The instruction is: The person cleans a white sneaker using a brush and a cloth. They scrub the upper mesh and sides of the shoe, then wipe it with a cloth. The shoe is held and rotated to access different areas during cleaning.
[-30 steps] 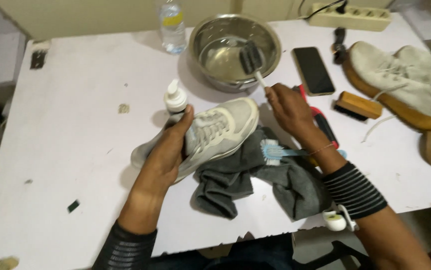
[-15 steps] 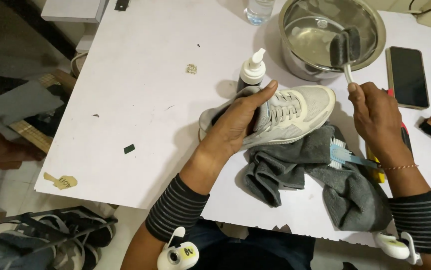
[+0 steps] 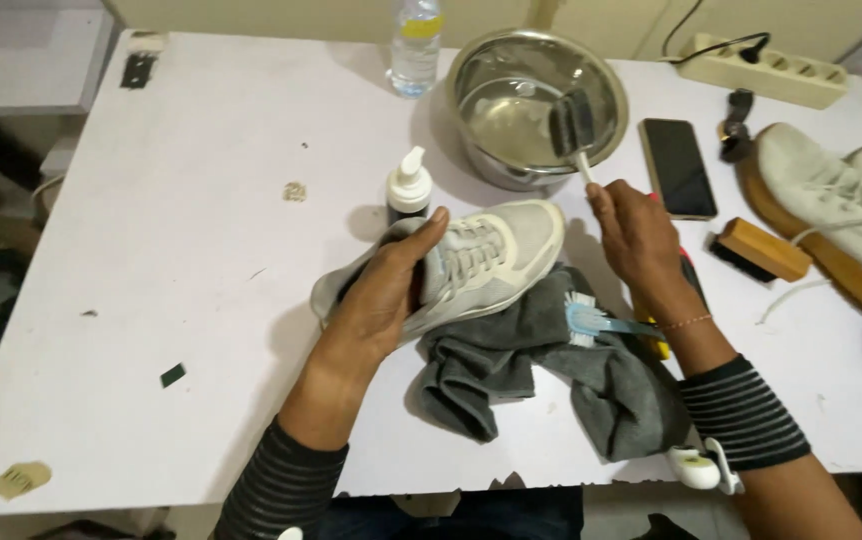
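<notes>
Off-white mesh sneaker (image 3: 471, 260) lies on the grey cloth (image 3: 551, 370) on the desk (image 3: 181, 250), its long axis running toe-up-right toward the steel bowl (image 3: 536, 105). My left hand (image 3: 386, 295) has its grip wrapped over the heel end. My right hand (image 3: 636, 235), just beside the toe, pinches the handle of a dark brush (image 3: 571, 125) whose head sits inside the bowl.

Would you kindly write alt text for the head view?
A left hand holds a white sneaker over a grey cloth on a white table, while the right hand dips a brush into a steel bowl.
</notes>
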